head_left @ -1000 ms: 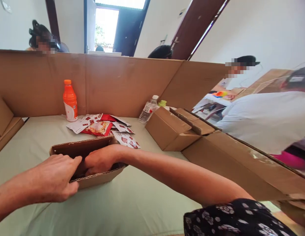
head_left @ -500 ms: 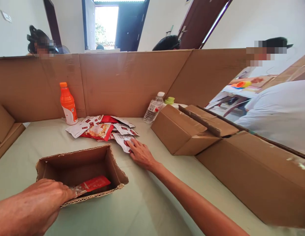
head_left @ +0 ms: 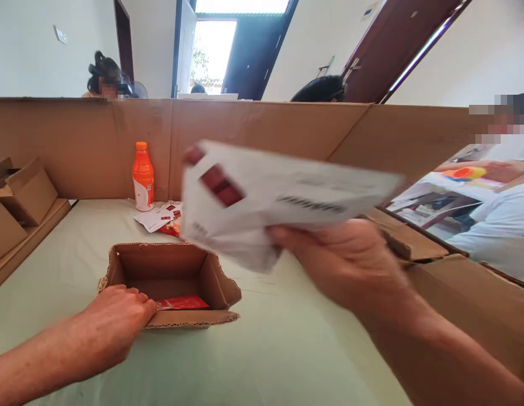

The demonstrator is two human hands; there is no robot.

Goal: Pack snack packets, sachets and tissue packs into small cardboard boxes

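Note:
My right hand holds up a white food packet with dark red squares on it, pinched along its lower edge. The packet is blurred by motion and close to the camera, covering part of the table behind. My left hand is closed over the front left edge of an open cardboard box; its fingertips are hidden. Inside the box, a red packet lies near those fingers. Past the box, more white and red packets are piled on the table, partly hidden by the raised packet.
An orange bottle stands behind the pile, near the cardboard partition. Cardboard boxes sit at the left and right. Beyond the partition several people are visible, one in a white top at the right.
My right hand has taken a white packet from the pile and lifted it toward the camera. The red packet now lies lower in the box. The camera view has shifted left.

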